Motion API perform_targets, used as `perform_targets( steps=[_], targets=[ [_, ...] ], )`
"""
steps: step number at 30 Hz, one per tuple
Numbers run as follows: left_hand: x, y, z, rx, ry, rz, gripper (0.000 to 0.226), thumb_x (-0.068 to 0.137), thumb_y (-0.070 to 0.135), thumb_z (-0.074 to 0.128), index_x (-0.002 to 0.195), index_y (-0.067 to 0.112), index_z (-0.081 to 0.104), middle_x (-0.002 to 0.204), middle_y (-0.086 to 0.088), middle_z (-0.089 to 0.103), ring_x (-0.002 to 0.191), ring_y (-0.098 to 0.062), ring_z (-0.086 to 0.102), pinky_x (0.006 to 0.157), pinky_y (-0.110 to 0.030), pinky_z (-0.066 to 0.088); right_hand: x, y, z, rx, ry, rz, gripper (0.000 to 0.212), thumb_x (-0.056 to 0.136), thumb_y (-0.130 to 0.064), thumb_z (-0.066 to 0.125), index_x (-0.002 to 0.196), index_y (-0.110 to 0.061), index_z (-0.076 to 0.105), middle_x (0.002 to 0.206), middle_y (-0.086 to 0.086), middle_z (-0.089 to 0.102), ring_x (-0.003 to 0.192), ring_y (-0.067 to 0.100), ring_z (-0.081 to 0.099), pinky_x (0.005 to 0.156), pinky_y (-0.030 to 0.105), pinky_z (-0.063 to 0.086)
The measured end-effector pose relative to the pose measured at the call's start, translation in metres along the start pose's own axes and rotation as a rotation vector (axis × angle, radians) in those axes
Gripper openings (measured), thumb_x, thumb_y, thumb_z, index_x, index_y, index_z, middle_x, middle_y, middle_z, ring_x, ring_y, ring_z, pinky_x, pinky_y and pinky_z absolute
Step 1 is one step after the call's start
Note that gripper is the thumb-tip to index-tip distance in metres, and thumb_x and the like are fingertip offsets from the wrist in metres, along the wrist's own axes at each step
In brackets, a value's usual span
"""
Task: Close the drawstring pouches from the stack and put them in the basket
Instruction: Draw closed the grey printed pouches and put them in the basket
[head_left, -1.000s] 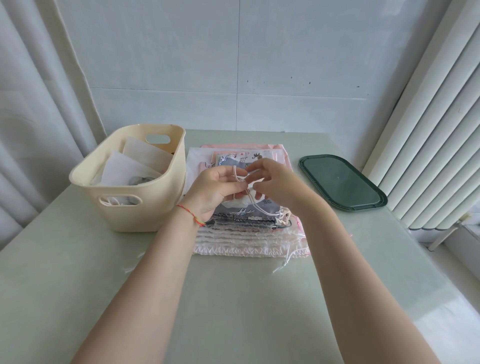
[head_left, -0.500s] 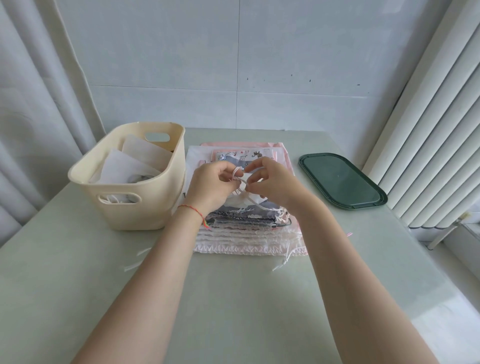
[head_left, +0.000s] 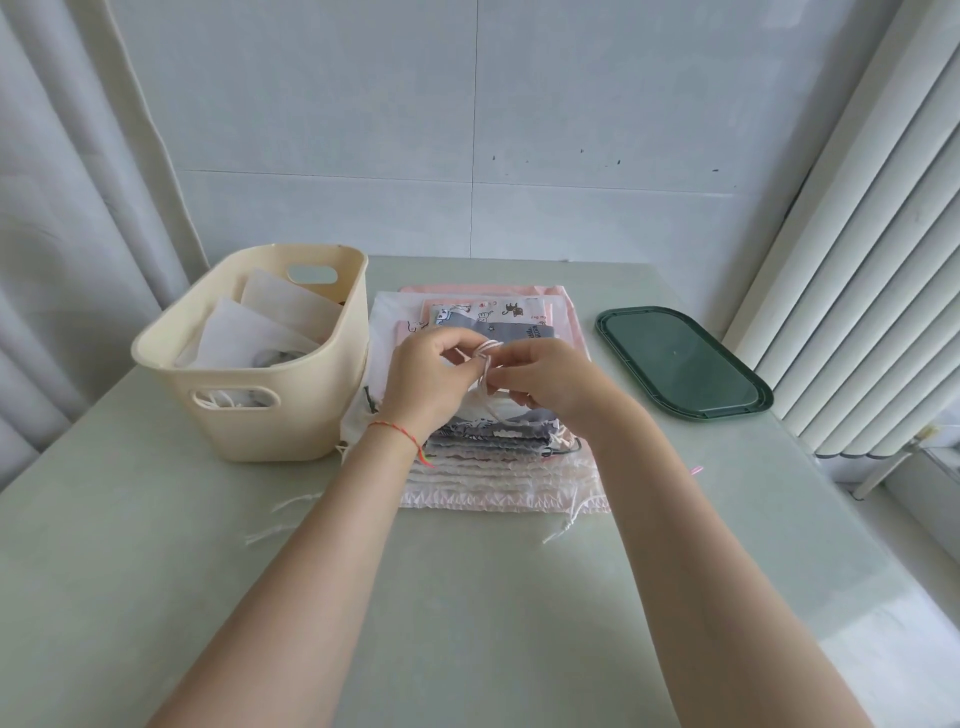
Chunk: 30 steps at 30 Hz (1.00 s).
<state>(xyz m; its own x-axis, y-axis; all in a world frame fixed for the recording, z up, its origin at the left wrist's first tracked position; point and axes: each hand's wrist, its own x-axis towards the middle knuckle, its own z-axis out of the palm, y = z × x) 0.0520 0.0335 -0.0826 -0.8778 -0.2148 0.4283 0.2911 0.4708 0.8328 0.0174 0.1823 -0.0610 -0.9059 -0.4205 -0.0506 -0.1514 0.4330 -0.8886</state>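
Pinching the white drawstring (head_left: 485, 358) between thumb and fingertips, the left hand (head_left: 423, 379) and the right hand (head_left: 550, 382) meet just above the stack of pouches (head_left: 498, 457), fingers curled and closed on the cord, which loops up between them and runs down to the top pouch (head_left: 511, 415), a grey printed one whose mouth is gathered under the hands. A red thread bracelet (head_left: 400, 434) circles the left wrist. The stack lies flat on the pale green table (head_left: 467, 623), pink and white pouches beneath the grey ones, their ruffled mouths facing the person, with loose cord ends trailing off its near corners. Touching the stack's left side stands the cream basket (head_left: 270, 415), holding white pouches (head_left: 260, 332) leaning inside it. To the right of the stack, well apart from it, lies a dark green lid (head_left: 680, 364), flat on the table. Beyond the stack rises a white tiled wall (head_left: 519, 130), with curtains (head_left: 857, 234) on both sides.
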Motion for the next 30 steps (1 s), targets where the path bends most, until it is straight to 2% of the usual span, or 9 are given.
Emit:
perform_targets(
  steps=[4,8,12,16,20,23,25,27,30],
  targets=[
    [0.002,-0.001,-0.005,-0.03,-0.043,-0.053,0.028,0.08,0.013,0.077,0.075,0.039,0.07,0.063,0.029,0.061,0.057,0.0,0.045,0.06,-0.014,0.04,-0.001,0.003,-0.002,0.077,-0.021,0.032,0.002,0.09,-0.017,0.067,0.088,-0.016,0.065,0.065,-0.001,0.062,0.047,0.009,0.043,0.045,0.018,0.033],
    [0.001,0.002,-0.009,-0.131,-0.135,-0.138,0.007,0.083,0.021,0.077,0.089,0.024,0.077,0.081,0.018,0.073,0.074,0.0,0.065,0.075,-0.017,0.051,0.002,0.002,0.0,0.017,0.037,0.071,0.016,0.094,-0.019,0.053,0.08,-0.015,0.059,0.061,-0.002,0.06,0.048,0.012,0.044,0.046,0.021,0.034],
    [0.0,0.0,-0.006,-0.143,-0.16,-0.253,0.007,0.091,0.025,0.069,0.087,0.028,0.074,0.084,0.007,0.073,0.072,-0.007,0.063,0.047,-0.019,0.046,0.005,0.004,-0.001,0.093,0.084,0.128,0.026,0.092,-0.015,0.045,0.069,-0.013,0.058,0.064,0.001,0.056,0.055,0.015,0.048,0.052,0.025,0.034],
    [0.003,-0.006,-0.005,-0.199,-0.128,-0.304,0.013,0.095,0.021,0.062,0.087,0.024,0.072,0.082,0.006,0.073,0.071,-0.018,0.065,0.045,-0.027,0.049,0.007,0.004,-0.005,0.368,0.255,0.159,0.023,0.092,-0.019,0.052,0.07,-0.013,0.054,0.069,0.002,0.055,0.065,0.016,0.055,0.065,0.03,0.042],
    [0.004,-0.008,-0.003,-0.239,-0.077,-0.341,0.011,0.094,0.02,0.064,0.087,0.018,0.073,0.078,0.008,0.07,0.068,-0.02,0.065,0.056,-0.037,0.059,0.003,-0.004,-0.013,0.889,0.394,-0.027,0.021,0.094,-0.005,0.051,0.075,0.0,0.06,0.07,0.014,0.063,0.071,0.025,0.063,0.084,0.036,0.053],
    [0.003,-0.007,0.0,-0.281,-0.068,-0.378,0.009,0.093,0.015,0.065,0.088,0.013,0.072,0.088,0.001,0.069,0.069,-0.008,0.064,0.062,-0.037,0.061,-0.004,-0.012,-0.015,1.104,0.262,-0.137,0.024,0.094,-0.001,0.045,0.071,-0.003,0.052,0.058,0.01,0.053,0.059,0.026,0.059,0.068,0.034,0.057],
    [0.003,-0.007,0.003,-0.28,-0.056,-0.378,0.012,0.092,0.012,0.064,0.084,0.013,0.072,0.09,-0.001,0.07,0.069,-0.006,0.066,0.07,-0.039,0.062,-0.006,-0.013,-0.014,1.01,0.229,-0.113,0.03,0.092,-0.001,0.048,0.064,-0.011,0.04,0.053,0.005,0.037,0.046,0.02,0.037,0.045,0.027,0.036],
    [0.003,-0.008,0.003,-0.266,-0.04,-0.386,0.016,0.092,0.011,0.062,0.079,0.014,0.072,0.088,-0.001,0.072,0.072,-0.013,0.07,0.078,-0.042,0.061,-0.005,-0.01,-0.011,0.812,0.213,-0.088,0.038,0.092,-0.002,0.052,0.06,-0.014,0.032,0.05,0.003,0.032,0.043,0.016,0.024,0.045,0.026,0.016],
    [0.005,-0.012,0.004,-0.196,0.033,-0.388,0.023,0.091,0.008,0.059,0.072,0.016,0.07,0.079,0.0,0.072,0.075,-0.021,0.072,0.084,-0.044,0.059,-0.003,-0.003,-0.005,0.366,0.281,-0.052,0.036,0.086,-0.006,0.055,0.06,-0.016,0.031,0.048,0.002,0.034,0.042,0.015,0.023,0.047,0.022,0.019]
  ],
)
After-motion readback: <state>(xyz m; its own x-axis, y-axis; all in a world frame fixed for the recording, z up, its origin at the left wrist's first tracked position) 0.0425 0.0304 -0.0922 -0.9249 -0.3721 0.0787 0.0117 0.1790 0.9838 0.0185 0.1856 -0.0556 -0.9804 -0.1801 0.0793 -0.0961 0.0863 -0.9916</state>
